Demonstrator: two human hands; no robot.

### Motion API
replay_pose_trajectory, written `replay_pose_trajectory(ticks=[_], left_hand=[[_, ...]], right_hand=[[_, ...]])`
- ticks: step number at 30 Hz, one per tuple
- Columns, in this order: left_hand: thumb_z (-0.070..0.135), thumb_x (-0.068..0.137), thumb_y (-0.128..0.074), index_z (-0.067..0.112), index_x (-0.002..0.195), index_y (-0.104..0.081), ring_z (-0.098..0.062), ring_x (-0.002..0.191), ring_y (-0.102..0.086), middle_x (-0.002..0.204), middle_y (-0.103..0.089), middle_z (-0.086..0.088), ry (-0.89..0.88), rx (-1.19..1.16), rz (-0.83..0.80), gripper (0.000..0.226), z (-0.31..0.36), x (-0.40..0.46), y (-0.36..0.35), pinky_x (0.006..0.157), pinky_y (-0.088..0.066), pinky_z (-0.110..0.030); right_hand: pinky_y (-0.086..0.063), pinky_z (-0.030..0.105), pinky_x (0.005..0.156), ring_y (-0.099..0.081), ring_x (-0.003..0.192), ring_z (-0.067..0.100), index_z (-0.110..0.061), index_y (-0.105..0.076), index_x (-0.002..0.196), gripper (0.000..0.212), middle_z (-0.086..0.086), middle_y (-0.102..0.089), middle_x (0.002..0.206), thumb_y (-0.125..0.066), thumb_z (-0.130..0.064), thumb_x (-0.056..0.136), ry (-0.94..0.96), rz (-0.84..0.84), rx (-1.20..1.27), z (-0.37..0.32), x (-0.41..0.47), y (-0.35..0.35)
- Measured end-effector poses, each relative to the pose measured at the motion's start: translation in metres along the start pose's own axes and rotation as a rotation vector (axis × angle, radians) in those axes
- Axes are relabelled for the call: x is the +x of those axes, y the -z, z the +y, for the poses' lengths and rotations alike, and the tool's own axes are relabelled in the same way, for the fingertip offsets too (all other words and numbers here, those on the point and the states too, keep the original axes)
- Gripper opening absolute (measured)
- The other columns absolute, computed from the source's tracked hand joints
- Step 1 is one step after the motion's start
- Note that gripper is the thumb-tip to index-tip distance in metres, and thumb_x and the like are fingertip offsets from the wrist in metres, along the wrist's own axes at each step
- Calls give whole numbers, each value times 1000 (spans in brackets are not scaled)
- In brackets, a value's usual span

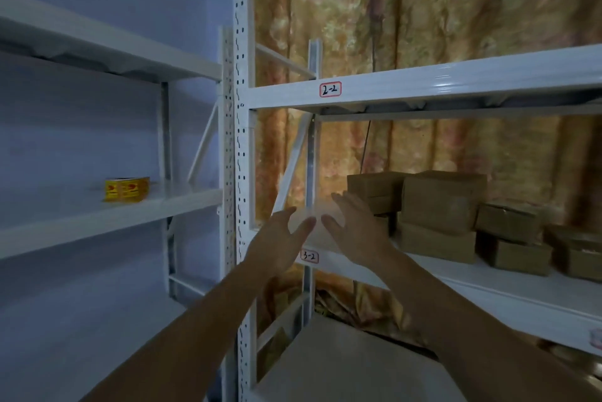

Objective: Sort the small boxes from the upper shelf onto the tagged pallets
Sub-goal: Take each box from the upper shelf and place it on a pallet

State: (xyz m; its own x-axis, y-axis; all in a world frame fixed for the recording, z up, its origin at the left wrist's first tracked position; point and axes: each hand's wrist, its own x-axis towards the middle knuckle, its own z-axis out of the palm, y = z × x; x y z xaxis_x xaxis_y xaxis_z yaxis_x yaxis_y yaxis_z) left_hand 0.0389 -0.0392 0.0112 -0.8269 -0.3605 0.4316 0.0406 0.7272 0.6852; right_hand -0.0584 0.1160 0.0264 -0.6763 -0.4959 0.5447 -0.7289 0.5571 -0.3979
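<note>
Fingers spread, both hands | shelf tags "2-2", "3-2"

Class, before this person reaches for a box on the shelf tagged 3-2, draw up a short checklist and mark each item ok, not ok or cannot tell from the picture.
1. Left hand free, fingers spread: ok.
2. Right hand free, fingers spread: ok.
3. Cardboard boxes in view on the shelf tagged 3-2: ok.
4. Path from hands to the nearest box unobstructed: ok.
5. Grip on a box: not ok, neither hand touches one.
6. Tagged pallets in view: not ok, none visible.
</note>
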Motion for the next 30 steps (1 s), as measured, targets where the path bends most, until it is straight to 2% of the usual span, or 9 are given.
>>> replay_pose_trajectory(ticks=[2, 5, 8, 12, 19, 22, 24, 27, 30], left_hand=[[73, 94, -46, 27, 157, -40, -24, 145, -43, 163, -39, 0, 60, -185, -35, 78, -5, 26, -5, 119, -33, -43], [82, 84, -47, 28, 144, -57, -23, 131, -56, 147, -57, 0, 136, -424, -79, 82, -9, 59, -14, 115, -39, -48], [69, 96, -45, 25, 145, -55, -21, 134, -52, 145, -54, 3, 164, -595, -141, 67, -10, 83, -27, 117, -35, -46], [58, 103, -46, 23, 154, -45, -25, 141, -45, 157, -45, -2, 170, -703, -186, 62, -10, 122, -50, 118, -32, -45], [66, 99, -44, 27, 159, -36, -25, 146, -39, 162, -39, -2, 166, -835, -229, 72, 0, 183, -90, 110, -31, -40], [67, 99, -43, 25, 159, -34, -24, 147, -37, 162, -38, -3, 179, -851, -260, 74, 6, 204, -102, 107, -31, -38], [64, 102, -40, 25, 155, -40, -23, 137, -48, 151, -49, -3, 180, -861, -271, 65, 11, 217, -107, 101, -32, -35], [57, 106, -37, 24, 128, -54, -12, 93, -57, 99, -60, 7, 203, -902, -309, 43, 21, 230, -111, 92, -33, -34], [67, 100, -40, 19, 121, -65, -15, 98, -61, 109, -68, 0, 225, -924, -408, 58, 24, 244, -122, 88, -43, -35]], right_hand=[[-15, 40, 127, -6, 159, 18, -23, -28, 161, 64, 0, -17, 171, -45, -50, 105, -73, 78, 73, 2, 14, -3], [-13, 39, 127, -6, 159, 19, -19, -28, 162, 65, 3, -17, 171, -47, -46, 106, -143, 198, 89, 7, 25, -1], [-9, 39, 128, -2, 159, 18, -20, -22, 163, 67, 2, -10, 172, -47, -44, 106, -197, 274, 61, 14, 34, 1], [-8, 38, 128, 1, 159, 15, -19, -10, 165, 75, 0, -5, 173, -49, -43, 105, -222, 352, 38, 30, 50, 1], [-2, 31, 125, 10, 158, 14, -16, 3, 164, 82, 0, 11, 172, -48, -45, 106, -301, 405, 52, 53, 78, 0], [-8, 32, 124, 4, 158, 17, -13, 6, 164, 86, 0, 13, 172, -47, -48, 105, -377, 415, 171, 63, 90, 0], [-19, 35, 123, -13, 157, 22, -13, 4, 164, 89, 2, 1, 173, -48, -52, 104, -422, 439, 221, 69, 97, -2], [-39, 43, 117, -42, 143, 28, -17, -2, 164, 106, 6, -33, 164, -47, -76, 89, -503, 502, 254, 78, 105, -5], [-40, 45, 117, -46, 140, 29, -16, -6, 165, 110, 5, -44, 156, -47, -82, 86, -592, 513, 318, 84, 110, -6]])
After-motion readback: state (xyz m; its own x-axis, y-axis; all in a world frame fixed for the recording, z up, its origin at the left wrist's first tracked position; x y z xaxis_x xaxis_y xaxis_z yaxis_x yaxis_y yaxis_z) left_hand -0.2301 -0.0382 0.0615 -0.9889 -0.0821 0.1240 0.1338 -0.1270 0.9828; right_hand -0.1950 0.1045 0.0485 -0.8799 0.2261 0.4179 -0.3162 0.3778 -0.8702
